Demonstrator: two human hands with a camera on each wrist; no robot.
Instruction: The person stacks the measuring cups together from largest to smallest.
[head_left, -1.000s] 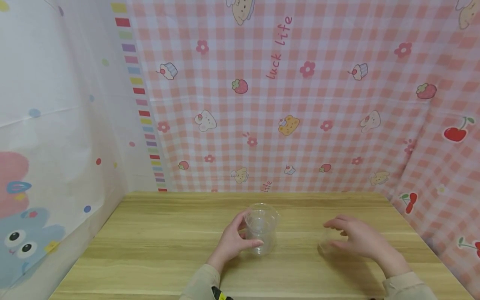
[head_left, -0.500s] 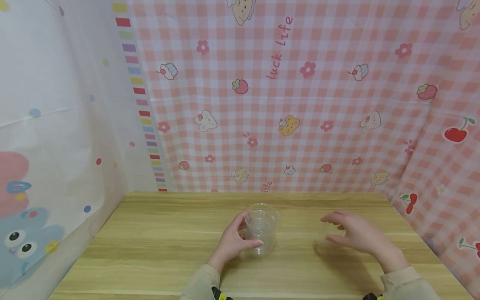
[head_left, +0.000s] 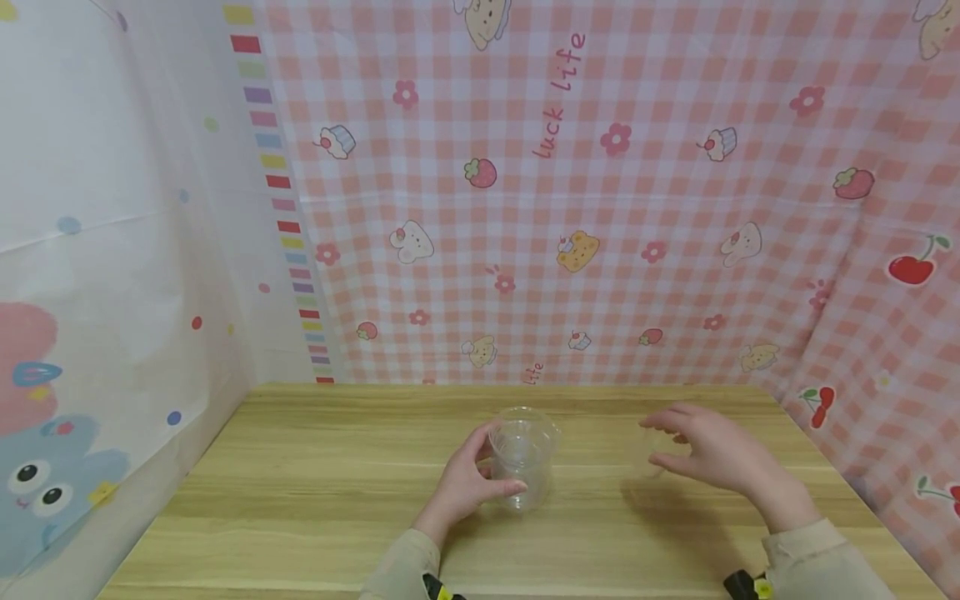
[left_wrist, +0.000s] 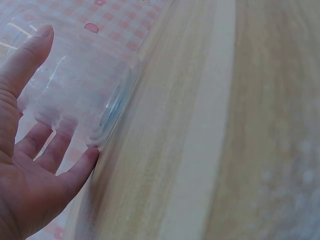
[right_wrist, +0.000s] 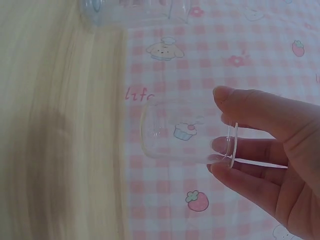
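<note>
On the table [head_left: 337, 483] stand clear plastic cups [head_left: 534, 454], apparently nested, with a wide rim at the top. My left hand [head_left: 465, 483] grips them from the left side, thumb across the front and fingers behind. In the left wrist view the nested cups [left_wrist: 80, 75] have their base right at the tabletop. My right hand [head_left: 716, 450] pinches another clear cup [right_wrist: 185, 130] near its rim, between thumb and fingertips. That cup is upright and raised over the table at the right, its shadow below it. Against the wood in the head view it is barely visible.
A pink checked cloth [head_left: 450, 208] hangs right behind the table's back edge. White dotted cloth [head_left: 150, 167] closes the left side, and more checked cloth [head_left: 885, 333] the right. Bare wood lies between the two hands.
My right hand has risen from near the tabletop and shifted slightly left, lifting its cup; the shadow now shows apart below. My left hand and the nested cups have stayed in place.
</note>
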